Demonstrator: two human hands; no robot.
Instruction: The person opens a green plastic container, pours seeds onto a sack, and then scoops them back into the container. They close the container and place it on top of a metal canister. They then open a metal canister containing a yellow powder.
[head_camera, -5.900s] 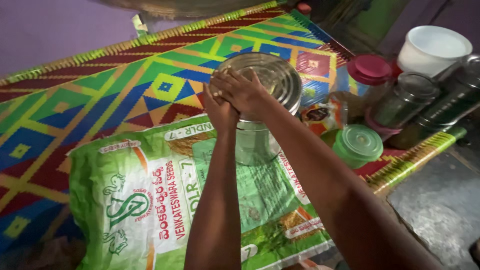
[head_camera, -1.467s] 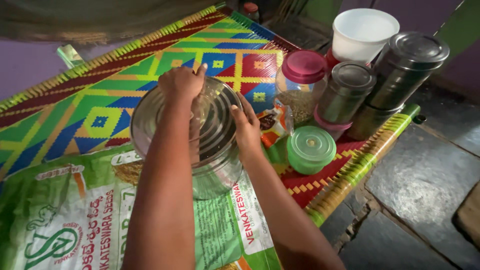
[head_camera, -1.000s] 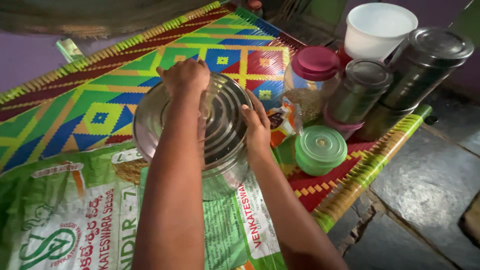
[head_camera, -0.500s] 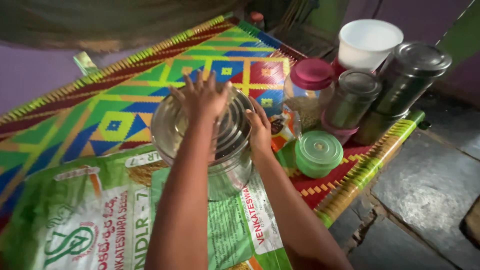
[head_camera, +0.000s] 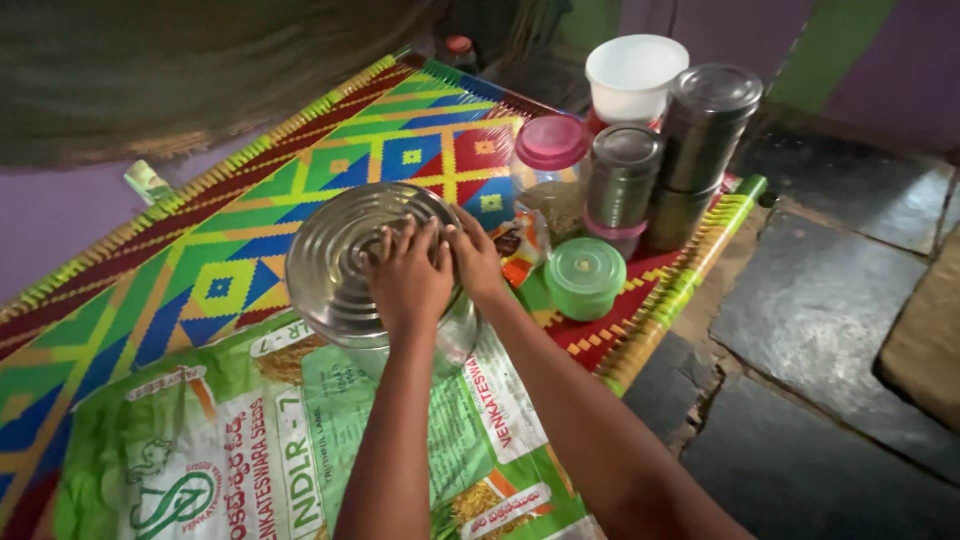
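Woven mat, multicoloured, spread beneath a green printed sack. Steel canister is stood on the sack; its ridged lid is pressed by left hand and right hand, fingers spread flat. Green-lidded tub is set near.

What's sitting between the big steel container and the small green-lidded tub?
In the head view, a small printed packet lies on the mat between the steel container and the green-lidded tub.

Woven mat: multicolour geometric diamonds. Sack: green, white. Ribbed lid: silver. Small tub: green.
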